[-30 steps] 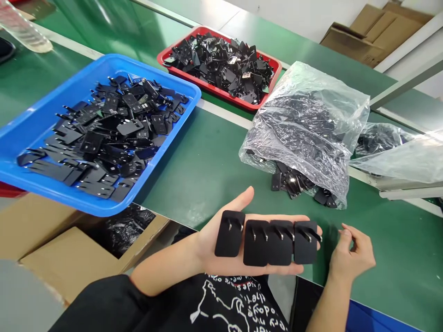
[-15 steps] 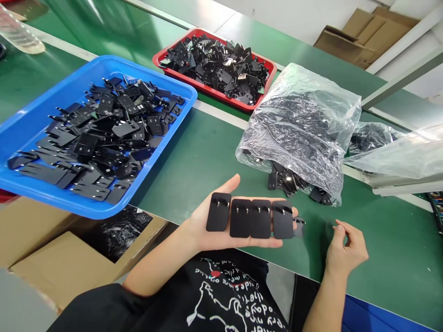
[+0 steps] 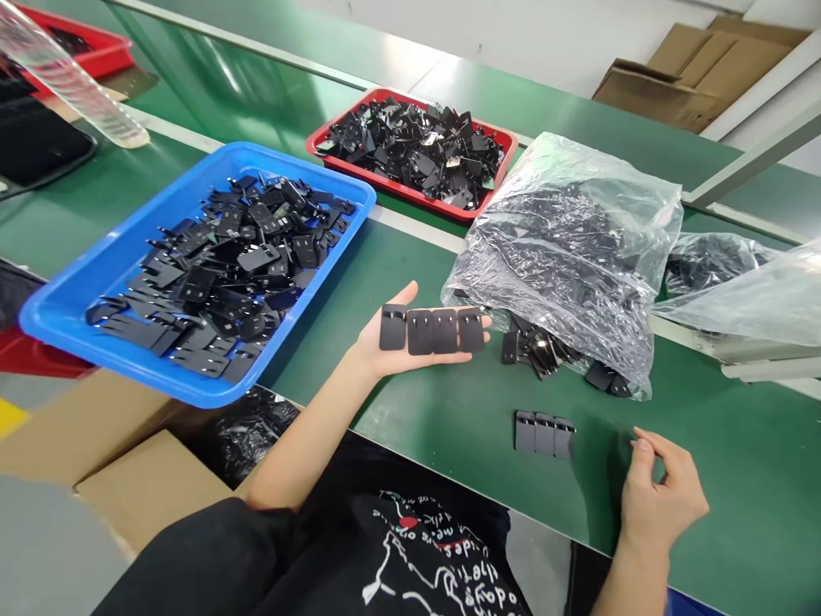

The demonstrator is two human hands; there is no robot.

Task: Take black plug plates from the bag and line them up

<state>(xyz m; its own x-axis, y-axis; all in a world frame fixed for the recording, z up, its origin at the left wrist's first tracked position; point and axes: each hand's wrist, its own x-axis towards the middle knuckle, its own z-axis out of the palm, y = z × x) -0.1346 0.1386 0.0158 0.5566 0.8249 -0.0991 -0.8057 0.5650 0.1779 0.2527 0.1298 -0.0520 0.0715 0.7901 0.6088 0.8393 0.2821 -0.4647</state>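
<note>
Several black plates with small metal prongs point(image 3: 420, 332) lie in a row on my left hand point(image 3: 385, 359). Its palm faces up, with the fingers stretched flat under the plates. Lower on the green table, three similar dark plates point(image 3: 544, 438) sit side by side, overlapping slightly. To their right is my right hand point(image 3: 667, 492), apart from them, with the fingers curled and thumb against the index finger. Whatever these fingers hold, if anything, is hidden. Loose black pieces point(image 3: 535, 346) spill from a clear plastic bag point(image 3: 570, 248) beyond the hands.
A blue tray point(image 3: 77, 295) of black pieces stands at left, partly overhanging a cardboard box point(image 3: 154, 488). Behind it is a red tray point(image 3: 317, 144) piled with similar parts. Another plastic bag point(image 3: 724, 265) lies by a metal post at right. A clear tube-like object point(image 3: 83, 90) is at far left.
My left hand has moved forward, away from my body, with the plates on its palm. The three plates on the table, mostly covered before, now show fully. The view has shifted.
</note>
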